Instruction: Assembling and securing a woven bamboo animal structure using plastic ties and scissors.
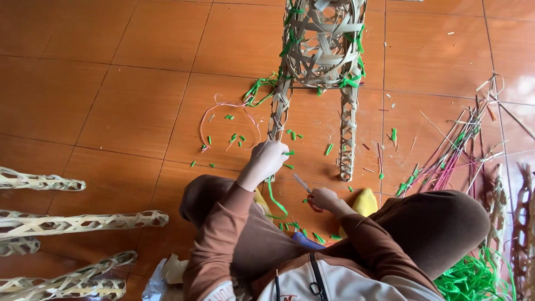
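I sit cross-legged on an orange tiled floor. A woven bamboo frame (323,39) lies ahead with two long woven legs pointing toward me. My left hand (268,158) grips the end of the left woven leg (278,108), with a green plastic strip (274,200) hanging from it. My right hand (323,199) holds scissors (304,184), blades pointing up-left toward the strip. The right woven leg (348,131) lies free between my hands and the frame.
Short green strip cuttings (234,138) and a pink string (223,106) litter the tiles. Several woven bamboo legs (83,221) lie at the left. Loose bamboo and coloured strips (457,145) pile at the right, green strips (473,278) at bottom right.
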